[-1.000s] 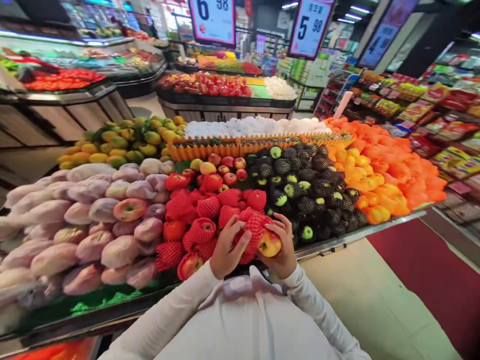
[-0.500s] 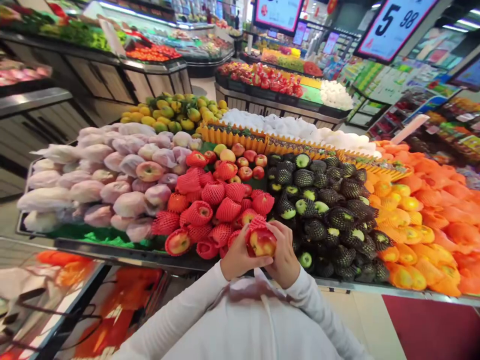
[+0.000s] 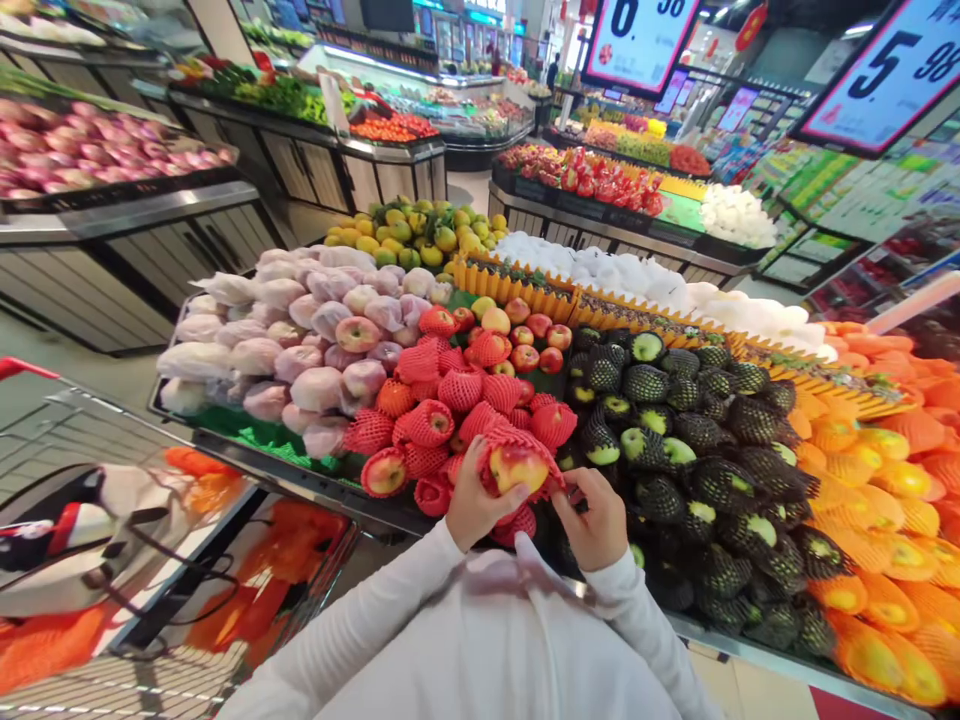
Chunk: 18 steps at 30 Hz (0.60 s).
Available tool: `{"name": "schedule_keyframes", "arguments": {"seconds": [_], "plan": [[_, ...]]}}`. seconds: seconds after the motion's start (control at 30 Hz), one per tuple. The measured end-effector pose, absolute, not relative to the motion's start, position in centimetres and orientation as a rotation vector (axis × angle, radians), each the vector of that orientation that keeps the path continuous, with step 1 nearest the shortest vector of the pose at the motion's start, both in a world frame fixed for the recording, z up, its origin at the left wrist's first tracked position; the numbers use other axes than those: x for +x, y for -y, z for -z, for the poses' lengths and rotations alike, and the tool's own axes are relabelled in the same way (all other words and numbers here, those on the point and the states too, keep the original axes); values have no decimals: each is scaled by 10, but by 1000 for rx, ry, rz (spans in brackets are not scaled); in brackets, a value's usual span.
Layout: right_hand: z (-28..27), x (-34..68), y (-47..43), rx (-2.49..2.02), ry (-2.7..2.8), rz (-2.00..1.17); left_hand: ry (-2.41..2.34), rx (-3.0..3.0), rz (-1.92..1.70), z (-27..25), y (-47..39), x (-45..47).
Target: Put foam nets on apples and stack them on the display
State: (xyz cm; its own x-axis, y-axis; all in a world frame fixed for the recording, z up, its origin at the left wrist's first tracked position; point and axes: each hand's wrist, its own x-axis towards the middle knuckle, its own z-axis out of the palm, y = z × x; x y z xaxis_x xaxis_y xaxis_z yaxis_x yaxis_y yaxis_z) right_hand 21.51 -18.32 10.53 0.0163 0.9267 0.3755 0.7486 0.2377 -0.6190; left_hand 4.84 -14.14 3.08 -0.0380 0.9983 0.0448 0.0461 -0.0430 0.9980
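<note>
Right now, through the head camera, I see one apple (image 3: 519, 467) in hand, just above the near edge of the heap of red-netted apples (image 3: 439, 392), which I take as my landmark. My left hand (image 3: 474, 508) is clamped on the fruit from its left side. The thumb lies across the lower front and the fingers go round the left flank, partly hidden from me, so the apple sits in the fork between thumb and fingers, out ahead of the palm. A red foam net (image 3: 550, 447) wraps its back and sides, and the bare yellow-and-red face is turned up toward me.

My right hand (image 3: 600, 520) has thumb and forefinger together on the net's right edge, just beside the apple; I cannot make out whether either fingertip also touches the skin. The other right-hand fingers are curled in toward the palm.

Directly left of the heap are pale-wrapped fruits (image 3: 296, 350). To its right lie dark-netted green fruits (image 3: 675, 480), and beyond those, farther from the heap, orange-netted fruits (image 3: 870, 520). At the heap's far end I see small bare apples (image 3: 525, 357). On my side of the heap, off to its left, stands a wire shopping cart (image 3: 28, 368) with orange bags (image 3: 251, 590) in it.
</note>
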Motion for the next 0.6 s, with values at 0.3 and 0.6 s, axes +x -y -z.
{"name": "schedule_keyframes", "arguments": {"seconds": [0.3, 0.6], "plan": [[-100, 168, 177, -1254, 1742, -348, -1131, 1231, -1091, -49, 119, 24], [-76, 168, 165, -1109, 1231, -1111, -900, 1832, -817, -70, 104, 0]]}}
